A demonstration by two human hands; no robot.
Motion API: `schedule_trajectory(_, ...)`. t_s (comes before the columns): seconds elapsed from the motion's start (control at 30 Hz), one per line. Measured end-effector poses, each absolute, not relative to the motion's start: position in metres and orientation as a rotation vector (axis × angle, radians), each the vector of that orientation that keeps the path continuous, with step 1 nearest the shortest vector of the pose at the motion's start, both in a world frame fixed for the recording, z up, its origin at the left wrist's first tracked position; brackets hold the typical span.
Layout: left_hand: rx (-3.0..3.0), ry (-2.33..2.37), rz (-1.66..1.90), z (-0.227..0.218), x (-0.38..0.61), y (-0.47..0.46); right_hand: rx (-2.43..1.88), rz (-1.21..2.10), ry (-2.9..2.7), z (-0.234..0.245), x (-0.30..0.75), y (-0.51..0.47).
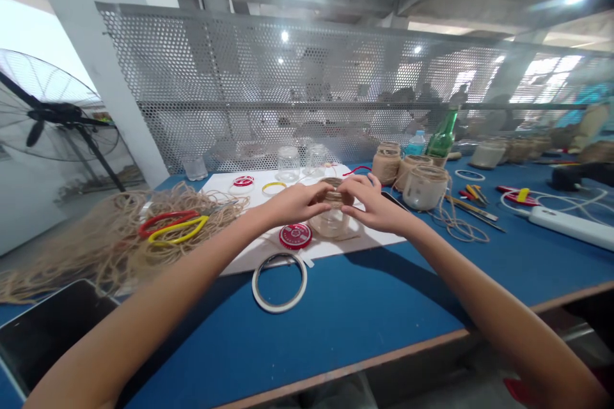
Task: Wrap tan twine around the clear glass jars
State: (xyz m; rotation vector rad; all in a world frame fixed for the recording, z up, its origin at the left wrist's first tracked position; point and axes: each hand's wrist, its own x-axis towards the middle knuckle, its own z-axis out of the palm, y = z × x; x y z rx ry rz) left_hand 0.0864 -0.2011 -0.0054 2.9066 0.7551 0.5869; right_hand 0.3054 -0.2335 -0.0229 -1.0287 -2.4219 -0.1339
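Observation:
A small glass jar [330, 220] with jute twine wound round its neck stands on a white board [249, 255] on the blue table. My left hand [295, 202] grips the jar's top from the left, fingers closed on the twine band. My right hand [377, 204] holds the top from the right, fingers pinched on the same band. A red lid [295, 236] lies just left of the jar. A white tape ring [279, 281] lies in front of the board.
A heap of loose jute twine [96, 243] with red and yellow scissors [175, 228] lies at the left. Twine-wrapped jars [425, 186], a green bottle [444, 134], empty glass jars [288, 163], a power strip [570, 225] and a dark tablet [43, 332] surround the work spot. A perforated metal screen [288, 83] stands behind.

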Motion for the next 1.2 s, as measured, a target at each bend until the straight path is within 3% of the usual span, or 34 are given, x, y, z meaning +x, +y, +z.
schedule_trajectory(0.47, 2.921, 0.695, 0.568, -0.008, 0.072, -0.188, -1.026, -0.101, -2.425, -0.02, 0.31, -0.234)
schedule_trajectory(1.2, 2.938, 0.983, 0.648, -0.018, 0.102, -0.216, -1.034, -0.131, -2.428, -0.015, 0.302, -0.243)
